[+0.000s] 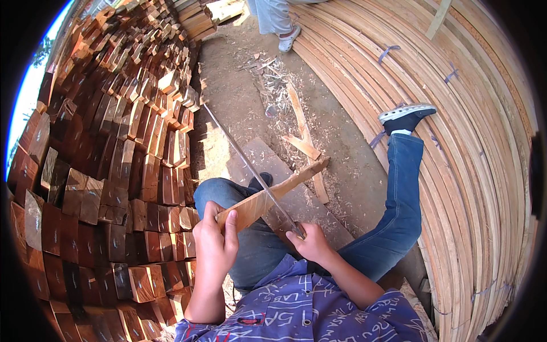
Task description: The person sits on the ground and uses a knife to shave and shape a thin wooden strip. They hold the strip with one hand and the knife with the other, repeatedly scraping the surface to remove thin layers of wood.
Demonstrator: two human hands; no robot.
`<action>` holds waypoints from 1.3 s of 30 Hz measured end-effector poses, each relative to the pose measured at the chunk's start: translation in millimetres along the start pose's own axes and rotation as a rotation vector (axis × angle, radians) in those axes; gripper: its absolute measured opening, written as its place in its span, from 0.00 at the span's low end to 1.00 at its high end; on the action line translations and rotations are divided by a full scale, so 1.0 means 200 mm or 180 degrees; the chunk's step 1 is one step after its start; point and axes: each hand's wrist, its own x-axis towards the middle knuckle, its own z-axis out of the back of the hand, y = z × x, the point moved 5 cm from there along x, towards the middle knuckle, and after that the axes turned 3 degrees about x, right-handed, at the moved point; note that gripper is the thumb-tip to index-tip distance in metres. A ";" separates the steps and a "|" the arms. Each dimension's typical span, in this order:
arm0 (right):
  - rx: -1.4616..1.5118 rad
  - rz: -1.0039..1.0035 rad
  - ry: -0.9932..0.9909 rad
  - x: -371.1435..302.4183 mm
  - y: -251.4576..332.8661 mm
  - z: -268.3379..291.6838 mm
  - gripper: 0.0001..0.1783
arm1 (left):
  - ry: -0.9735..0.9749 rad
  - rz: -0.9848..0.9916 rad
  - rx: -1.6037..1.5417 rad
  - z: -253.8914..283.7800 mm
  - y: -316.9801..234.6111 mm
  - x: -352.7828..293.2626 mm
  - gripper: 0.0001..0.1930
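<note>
My left hand is closed around the near end of a rough, light-brown wooden board, thumb on top. The board slants up to the right across my bent knee, its far end narrow and ragged. In my closed right hand is the handle end of a long, thin metal tool, perhaps a blade seen edge-on. The tool runs up and left and crosses the middle of the board. Whether it touches the wood I cannot tell. Most of its handle is hidden in my fist.
Tall stacks of cut wooden blocks line the left. Long bundled wooden strips, tied with purple bands, lie at the right under my foot. Wood scraps and shavings litter the ground ahead. Another person's leg and shoe show at the top.
</note>
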 end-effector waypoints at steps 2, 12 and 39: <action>0.0328 -0.0102 0.0058 -0.03 0.10 0.02 0.17 | 0.0084 -0.0034 -0.0028 -0.01 -0.04 -0.01 0.10; -0.0074 -0.0704 -0.0368 -0.05 -0.60 0.10 0.15 | -0.0019 -0.0040 -0.0122 -0.02 -0.07 0.02 0.09; -0.0119 -0.0639 -0.0039 0.02 -0.19 0.14 0.13 | -0.0048 -0.0320 -0.0034 -0.03 -0.10 -0.06 0.08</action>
